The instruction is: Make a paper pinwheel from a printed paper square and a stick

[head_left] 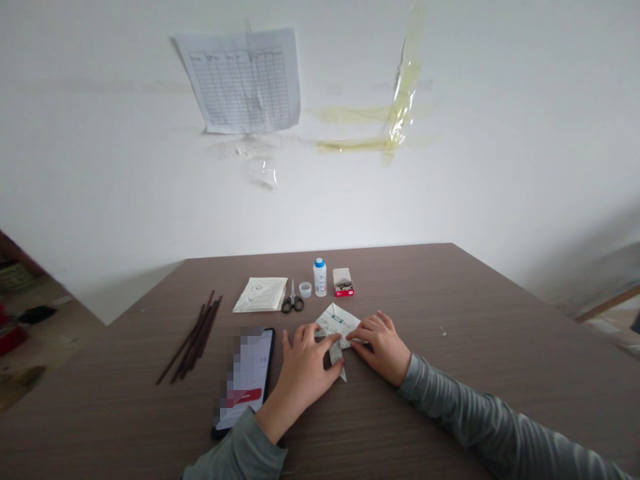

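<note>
A folded piece of printed paper (333, 319) lies on the brown table between my hands, with a pointed top and a narrow pointed tail (338, 363) toward me. My left hand (306, 363) holds its left side down, the index finger and thumb curved around the tail. At the right edge, the fingers of my right hand (383, 345) pinch the paper. Parts of the folds are hidden under the fingertips of both hands.
Behind the paper stand a blue-capped bottle (320, 279), a small cup (305, 289), scissors (293, 300) and an open red-and-white box (343, 283). Farther left are a stack of printed sheets (260, 295), several dark sticks (194, 340) and a phone (245, 380).
</note>
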The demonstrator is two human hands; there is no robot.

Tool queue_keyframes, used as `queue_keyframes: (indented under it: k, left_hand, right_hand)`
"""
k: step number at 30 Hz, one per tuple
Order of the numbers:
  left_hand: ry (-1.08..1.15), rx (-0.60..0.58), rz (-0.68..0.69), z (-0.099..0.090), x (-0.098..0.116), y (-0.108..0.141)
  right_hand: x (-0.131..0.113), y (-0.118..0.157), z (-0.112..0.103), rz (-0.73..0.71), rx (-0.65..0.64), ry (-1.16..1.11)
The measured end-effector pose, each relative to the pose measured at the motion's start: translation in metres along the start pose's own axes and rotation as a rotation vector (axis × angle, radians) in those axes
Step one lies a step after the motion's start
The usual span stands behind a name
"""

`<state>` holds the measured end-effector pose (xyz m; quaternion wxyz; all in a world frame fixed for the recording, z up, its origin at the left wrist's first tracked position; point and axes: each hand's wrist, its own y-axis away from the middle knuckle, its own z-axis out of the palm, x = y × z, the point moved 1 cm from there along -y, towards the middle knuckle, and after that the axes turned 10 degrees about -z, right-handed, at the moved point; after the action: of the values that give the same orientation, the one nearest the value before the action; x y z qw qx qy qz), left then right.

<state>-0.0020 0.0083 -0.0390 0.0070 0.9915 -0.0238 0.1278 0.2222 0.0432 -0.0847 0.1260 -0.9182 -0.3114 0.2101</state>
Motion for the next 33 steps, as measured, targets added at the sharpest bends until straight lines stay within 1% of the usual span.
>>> queue_keyframes:
  k: [3, 7, 10, 15, 20, 27, 33]
  left_hand:
    - [-0.01, -0.013, -0.008, -0.001, 0.0, 0.001]
    - [0.001, 0.001, 0.002, 0.0, -0.001, 0.0]
    - [0.001, -0.009, 0.002, 0.001, -0.002, -0.001]
    - [-0.004, 0.027, -0.003, 0.004, -0.003, -0.003]
    - [-0.005, 0.005, -0.011, 0.003, -0.002, -0.004]
    - [-0.027, 0.007, 0.001, 0.003, -0.002, -0.004]
    - [0.013, 0.037, 0.003, 0.004, -0.005, -0.006]
  right_hand:
    - [-0.001, 0.0, -0.001, -0.001, 0.006, -0.003]
    - [0.0, 0.0, 0.0, 0.006, -0.013, -0.006]
    - [0.002, 0.001, 0.002, -0.009, 0.005, -0.007]
    - [0.005, 0.001, 0.005, -0.019, 0.019, -0.001]
    - [0.003, 0.001, 0.004, 0.005, 0.001, -0.005]
    - [-0.001, 0.001, 0.004, -0.018, 0.005, 0.03]
    - [-0.006, -0.001, 0.0, 0.016, -0.065, 0.054]
